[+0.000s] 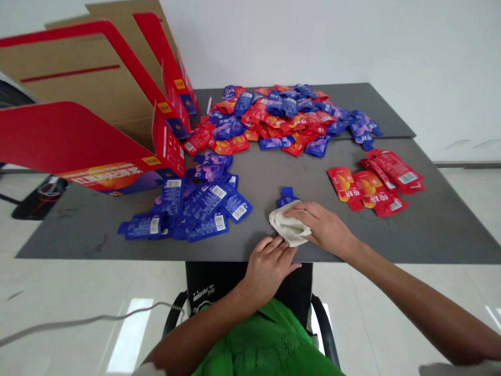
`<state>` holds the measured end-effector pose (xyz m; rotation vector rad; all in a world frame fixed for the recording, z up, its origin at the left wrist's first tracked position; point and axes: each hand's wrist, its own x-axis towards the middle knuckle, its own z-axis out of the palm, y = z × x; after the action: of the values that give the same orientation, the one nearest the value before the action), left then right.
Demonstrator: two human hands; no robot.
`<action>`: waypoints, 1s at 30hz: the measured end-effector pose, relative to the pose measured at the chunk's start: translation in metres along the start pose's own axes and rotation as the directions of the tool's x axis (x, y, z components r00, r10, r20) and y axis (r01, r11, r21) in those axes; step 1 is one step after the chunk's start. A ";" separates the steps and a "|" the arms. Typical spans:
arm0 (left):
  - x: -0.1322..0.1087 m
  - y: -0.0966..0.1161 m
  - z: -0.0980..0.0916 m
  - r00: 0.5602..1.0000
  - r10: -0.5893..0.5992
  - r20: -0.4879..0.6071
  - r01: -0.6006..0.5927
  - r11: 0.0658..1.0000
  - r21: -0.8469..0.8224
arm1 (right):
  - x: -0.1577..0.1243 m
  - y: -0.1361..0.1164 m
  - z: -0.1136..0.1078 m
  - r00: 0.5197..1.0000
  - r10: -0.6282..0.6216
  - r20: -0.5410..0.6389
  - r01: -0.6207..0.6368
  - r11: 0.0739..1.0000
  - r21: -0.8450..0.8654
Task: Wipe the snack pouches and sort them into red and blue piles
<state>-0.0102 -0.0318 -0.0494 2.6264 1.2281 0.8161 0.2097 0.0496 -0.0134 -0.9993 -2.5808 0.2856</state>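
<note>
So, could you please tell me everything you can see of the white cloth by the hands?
The white cloth is a small, off-white piece of soft-looking fabric, crumpled into a loose bunch with folds showing. It lies on the grey table near the front edge. The right hand lies over its right side, fingers across the top. The left hand touches its lower edge with its fingertips. A blue packet pokes out just behind it.

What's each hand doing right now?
Left hand: open, fingertips touching the white cloth.
Right hand: closed on the white cloth.
</note>
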 end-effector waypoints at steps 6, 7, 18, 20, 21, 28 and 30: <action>-0.003 -0.002 0.005 1.000 0.014 -0.020 -0.013 0.999 0.030 | 0.061 0.062 0.001 0.991 0.104 -0.079 -0.111 0.990 -0.087; -0.003 -0.002 0.005 1.000 0.009 -0.020 -0.008 0.999 0.031 | 0.067 0.065 -0.003 0.990 0.105 -0.100 -0.115 0.988 -0.099; 0.001 -0.001 -0.002 0.999 -0.027 0.025 0.028 0.999 -0.041 | -0.006 -0.012 -0.011 0.999 -0.009 0.035 0.008 1.000 0.026; 0.000 -0.001 -0.001 1.000 -0.013 0.010 0.014 0.999 -0.037 | 0.000 0.000 -0.003 0.999 0.037 0.004 -0.037 0.999 0.020; 0.000 -0.001 -0.001 1.000 -0.008 0.001 0.008 1.000 -0.030 | 0.007 0.009 0.001 0.998 0.056 -0.022 -0.056 0.998 0.011; -0.002 0.001 0.002 1.000 -0.004 0.002 0.004 1.000 0.012 | 0.065 0.067 -0.006 0.979 0.134 -0.154 -0.150 0.984 -0.097; 0.005 0.000 -0.005 1.000 -0.003 -0.002 0.003 1.000 -0.007 | 0.059 0.062 -0.017 0.942 0.157 -0.295 -0.187 0.980 -0.074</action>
<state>-0.0102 -0.0291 -0.0434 2.6182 1.2274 0.8214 0.2134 0.1358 -0.0019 -1.2085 -2.2672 0.0467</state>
